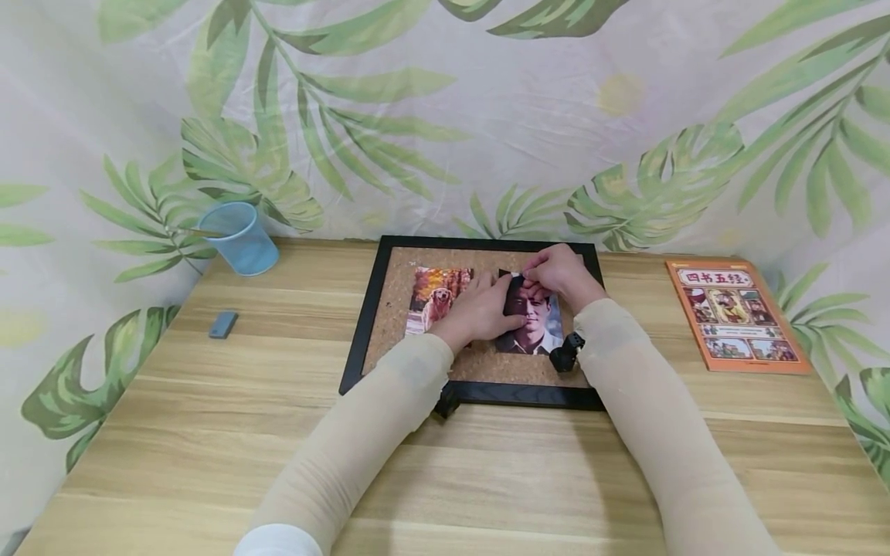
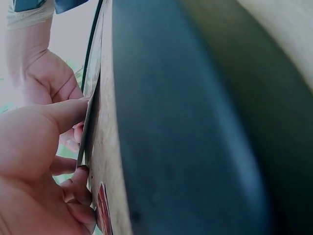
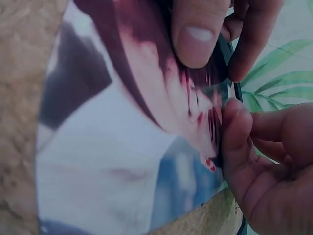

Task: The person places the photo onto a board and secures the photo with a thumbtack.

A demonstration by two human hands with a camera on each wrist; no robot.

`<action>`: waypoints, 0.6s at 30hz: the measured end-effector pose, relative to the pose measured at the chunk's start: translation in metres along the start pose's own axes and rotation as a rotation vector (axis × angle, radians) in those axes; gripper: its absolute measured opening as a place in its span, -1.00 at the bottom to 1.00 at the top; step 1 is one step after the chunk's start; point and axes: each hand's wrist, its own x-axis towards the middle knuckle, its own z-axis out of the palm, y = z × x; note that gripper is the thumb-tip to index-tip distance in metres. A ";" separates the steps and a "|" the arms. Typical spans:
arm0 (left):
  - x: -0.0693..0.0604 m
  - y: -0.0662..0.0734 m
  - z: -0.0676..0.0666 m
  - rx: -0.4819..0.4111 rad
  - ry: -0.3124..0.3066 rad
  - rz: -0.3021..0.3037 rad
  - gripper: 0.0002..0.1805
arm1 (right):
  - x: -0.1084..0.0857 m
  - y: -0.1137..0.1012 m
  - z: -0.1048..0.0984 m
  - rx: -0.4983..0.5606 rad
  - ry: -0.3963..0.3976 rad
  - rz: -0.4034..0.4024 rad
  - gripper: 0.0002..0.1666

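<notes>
A black-framed corkboard (image 1: 358, 340) lies on the table with two photos on it. A portrait photo of a person (image 1: 531, 344) is at its right, one edge standing slightly off the cork in the left wrist view. My left hand (image 1: 483, 309) presses this photo with its thumb (image 3: 195, 46), the other fingers along its left side. My right hand (image 1: 559, 274) pinches at the photo's top edge; a small pale strip (image 3: 231, 90) shows by its fingertips, its kind unclear. A dog photo (image 1: 438, 282) lies at left, partly hidden by my left hand.
A light blue mesh cup (image 1: 249, 243) holding a thin stick stands at the back left. A small blue-grey block (image 1: 223, 324) lies in front of it. An orange book (image 1: 740, 316) lies at right. Leaf-patterned cloth (image 1: 389, 116) hangs behind the wooden table (image 1: 487, 463).
</notes>
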 end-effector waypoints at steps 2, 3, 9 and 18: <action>-0.001 0.000 0.000 -0.005 0.004 0.003 -0.03 | 0.000 -0.002 0.000 -0.027 0.004 0.002 -0.71; -0.002 -0.001 0.000 -0.006 0.005 0.006 -0.04 | 0.000 -0.002 0.000 -0.042 0.005 0.002 -0.72; -0.002 -0.001 0.001 -0.022 0.002 0.006 -0.04 | 0.003 0.002 -0.004 -0.136 -0.001 0.002 -0.73; 0.000 -0.002 0.002 -0.027 0.004 -0.003 -0.05 | 0.004 0.004 -0.009 -0.122 -0.049 -0.013 -0.74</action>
